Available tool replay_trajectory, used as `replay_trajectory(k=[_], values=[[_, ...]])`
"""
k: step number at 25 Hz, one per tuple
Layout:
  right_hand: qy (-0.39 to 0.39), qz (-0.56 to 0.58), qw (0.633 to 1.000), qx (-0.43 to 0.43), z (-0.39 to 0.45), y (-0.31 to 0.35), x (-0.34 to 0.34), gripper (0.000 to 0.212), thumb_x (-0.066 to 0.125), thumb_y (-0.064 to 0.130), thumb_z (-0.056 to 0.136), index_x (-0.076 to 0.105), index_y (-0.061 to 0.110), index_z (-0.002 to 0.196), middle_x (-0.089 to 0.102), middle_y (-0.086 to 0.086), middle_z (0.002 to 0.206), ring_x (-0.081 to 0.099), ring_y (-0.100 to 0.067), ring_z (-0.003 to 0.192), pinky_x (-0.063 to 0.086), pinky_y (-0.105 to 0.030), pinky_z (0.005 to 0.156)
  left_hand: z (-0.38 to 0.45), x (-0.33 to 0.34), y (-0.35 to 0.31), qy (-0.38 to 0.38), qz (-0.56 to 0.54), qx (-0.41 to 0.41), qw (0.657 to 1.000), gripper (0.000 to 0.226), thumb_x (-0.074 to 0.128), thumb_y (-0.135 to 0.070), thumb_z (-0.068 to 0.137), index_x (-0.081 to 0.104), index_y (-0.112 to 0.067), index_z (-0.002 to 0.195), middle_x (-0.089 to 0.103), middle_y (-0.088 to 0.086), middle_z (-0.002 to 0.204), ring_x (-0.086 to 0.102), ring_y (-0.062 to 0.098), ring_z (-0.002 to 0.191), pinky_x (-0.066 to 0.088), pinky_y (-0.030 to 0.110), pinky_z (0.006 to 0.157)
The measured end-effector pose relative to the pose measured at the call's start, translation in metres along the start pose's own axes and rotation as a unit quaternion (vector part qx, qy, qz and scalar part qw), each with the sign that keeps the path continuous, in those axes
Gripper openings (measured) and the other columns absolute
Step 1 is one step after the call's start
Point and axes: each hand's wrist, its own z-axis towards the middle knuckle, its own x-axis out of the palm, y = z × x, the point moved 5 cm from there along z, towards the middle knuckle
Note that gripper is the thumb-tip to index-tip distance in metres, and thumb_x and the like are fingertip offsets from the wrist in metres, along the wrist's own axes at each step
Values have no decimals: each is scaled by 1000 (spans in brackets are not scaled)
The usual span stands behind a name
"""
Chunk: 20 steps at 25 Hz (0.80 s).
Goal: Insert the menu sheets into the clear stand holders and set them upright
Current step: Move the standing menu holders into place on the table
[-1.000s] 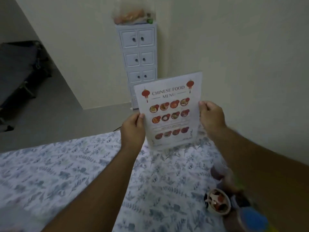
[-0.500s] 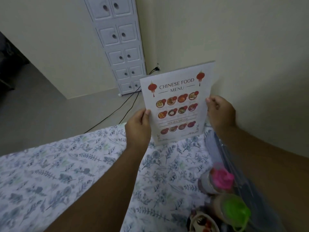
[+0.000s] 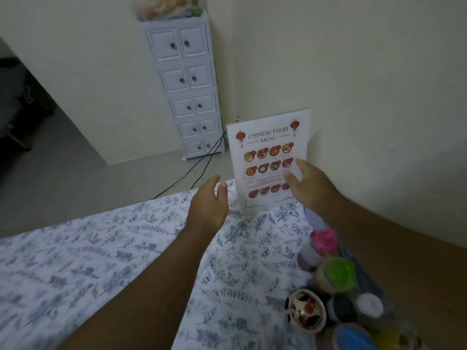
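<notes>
Covering most of the view is a floral tablecloth [image 3: 106, 261], with cream walls and a white drawer tower [image 3: 187, 92] in the corner. At the cloth's far edge the menu stand [image 3: 267, 157] sits upright; left hand [image 3: 209, 205] hovers loose just beside it, right hand [image 3: 310, 185] spread open across its lower right corner.

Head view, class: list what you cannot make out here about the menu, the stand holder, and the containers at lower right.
- Menu, head view: its lower right is covered by the right hand; the small print is too small to read.
- Clear stand holder: its edges and base cannot be told apart from the sheet.
- Containers, lower right: blurred, partly behind the right forearm; contents unclear.
- Left hand: open, apart from the menu.
</notes>
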Motion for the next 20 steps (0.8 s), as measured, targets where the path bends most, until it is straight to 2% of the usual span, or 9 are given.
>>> replay_trajectory(k=[1, 3, 5, 8, 11, 16, 20], values=[[-5, -29, 999, -20, -23, 18, 0, 53, 47, 54, 91, 56, 22, 132, 66, -3, 128, 63, -27, 116, 52, -48, 100, -17, -13, 5, 13, 26, 10, 1000, 56, 39, -46, 106, 42, -20, 156, 47, 5, 161, 44, 26, 147, 39, 46, 119], [6, -102, 993, -54, -76, 53, 11, 48, 47, 53, 93, 57, 23, 128, 66, -2, 122, 63, -26, 108, 54, -47, 94, -58, -44, 19, 35, 102, 31, 994, 62, 36, -49, 106, 34, -16, 159, 39, 8, 166, 33, 29, 154, 28, 45, 125], [22, -151, 985, -82, -129, 80, 34, 49, 48, 52, 95, 53, 22, 135, 62, -4, 133, 58, -29, 121, 49, -48, 101, -106, -72, 38, 42, 173, 47, 983, 67, 33, -50, 107, 25, -14, 163, 27, 8, 171, 17, 27, 160, 12, 41, 129], [60, -197, 974, -96, -214, 118, 78, 61, 42, 51, 100, 37, 20, 154, 38, -3, 162, 30, -26, 151, 24, -44, 123, -183, -114, 75, 43, 208, 52, 976, 69, 29, -50, 107, 18, -14, 164, 19, 7, 174, 8, 24, 162, 3, 38, 130], [89, -225, 962, -128, -289, 149, 125, 67, 36, 52, 103, 26, 19, 159, 23, -1, 169, 14, -19, 157, 9, -38, 126, -251, -153, 116, 26, 214, 46, 975, 69, 28, -50, 107, 17, -14, 165, 16, 7, 174, 5, 23, 162, 0, 36, 129], [135, -233, 945, -188, -364, 196, 195, 68, 34, 53, 103, 23, 19, 160, 22, 0, 169, 12, -17, 157, 6, -37, 126, -332, -224, 179, -27, 206, -3, 978, 69, 30, -50, 107, 16, -17, 165, 16, 3, 174, 6, 22, 162, 1, 35, 129], [148, -217, 932, -249, -378, 233, 237, 67, 36, 51, 103, 26, 17, 159, 25, -3, 168, 15, -20, 156, 8, -38, 126, -357, -287, 225, -108, 211, -60, 970, 65, 40, -47, 105, 31, -15, 160, 35, 9, 167, 28, 29, 155, 21, 43, 127]])
